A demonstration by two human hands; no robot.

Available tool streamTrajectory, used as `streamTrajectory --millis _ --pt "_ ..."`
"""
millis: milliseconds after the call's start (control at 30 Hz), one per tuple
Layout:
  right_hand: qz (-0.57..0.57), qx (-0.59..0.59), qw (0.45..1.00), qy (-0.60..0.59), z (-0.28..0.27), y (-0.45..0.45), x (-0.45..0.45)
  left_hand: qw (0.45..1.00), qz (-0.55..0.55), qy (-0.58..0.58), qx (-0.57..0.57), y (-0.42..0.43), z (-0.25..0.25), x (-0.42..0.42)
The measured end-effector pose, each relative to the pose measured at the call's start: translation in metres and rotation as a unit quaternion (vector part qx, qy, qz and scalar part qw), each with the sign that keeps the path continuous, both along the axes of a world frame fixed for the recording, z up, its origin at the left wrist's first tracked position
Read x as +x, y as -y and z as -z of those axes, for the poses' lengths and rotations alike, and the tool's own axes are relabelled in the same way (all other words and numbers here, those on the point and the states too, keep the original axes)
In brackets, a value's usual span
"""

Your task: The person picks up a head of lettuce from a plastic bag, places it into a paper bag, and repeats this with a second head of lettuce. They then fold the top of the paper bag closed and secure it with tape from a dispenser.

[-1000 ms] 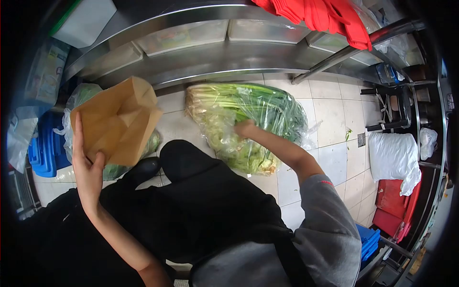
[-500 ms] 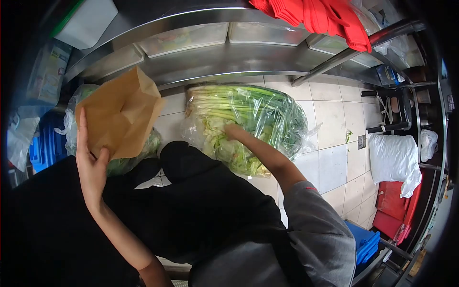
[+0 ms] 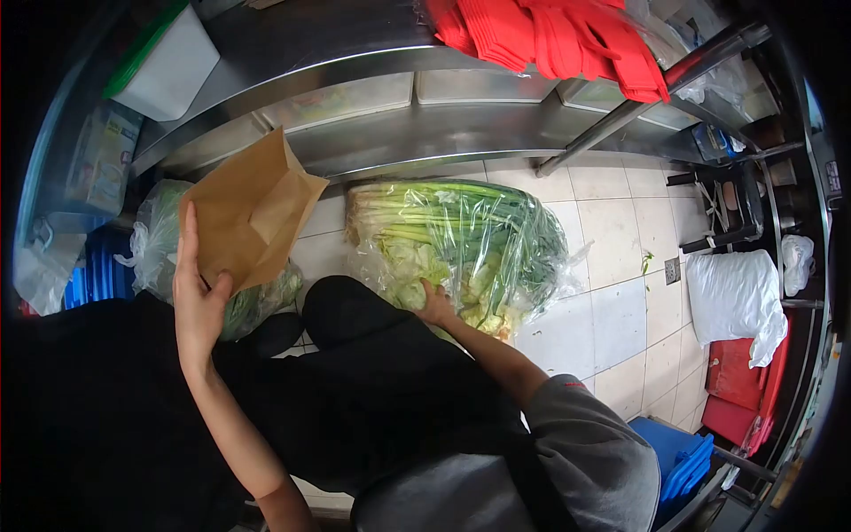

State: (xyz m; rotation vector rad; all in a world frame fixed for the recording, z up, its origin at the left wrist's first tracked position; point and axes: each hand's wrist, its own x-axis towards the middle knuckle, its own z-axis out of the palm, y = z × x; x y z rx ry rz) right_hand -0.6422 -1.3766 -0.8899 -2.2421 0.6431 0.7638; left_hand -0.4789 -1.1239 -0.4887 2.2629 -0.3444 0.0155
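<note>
My left hand (image 3: 202, 297) grips a brown paper bag (image 3: 257, 208) by its near edge, thumb on one side and fingers on the other, its mouth facing up. On the tiled floor lies a clear plastic bag (image 3: 554, 266) with long scallions (image 3: 443, 202) and pale green leafy heads in it. My right hand (image 3: 434, 304) is closed against a round lettuce head (image 3: 410, 294) at the near side of that bag. Some of its fingers are hidden behind the leaves.
Beside my left forearm, another clear bag of greens (image 3: 164, 226) sits on the floor. A steel shelf (image 3: 355, 155) runs along the far side, with red folded bags (image 3: 550, 40) hanging above. To the right are a white sack (image 3: 736, 293), red container (image 3: 743, 377) and blue bin (image 3: 669, 448).
My right hand has drawn back toward my body, from deeper among the leaves to the lettuce at the near side. The paper bag stays in my left hand as the view shifts slightly.
</note>
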Motion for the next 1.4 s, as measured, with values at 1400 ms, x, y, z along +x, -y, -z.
streamTrajectory --millis 1400 --pt "-0.078 0.434 0.714 0.544 -0.388 0.051 0.126 0.962 0.26 -0.012 0.081 0.075 -0.022 0.029"
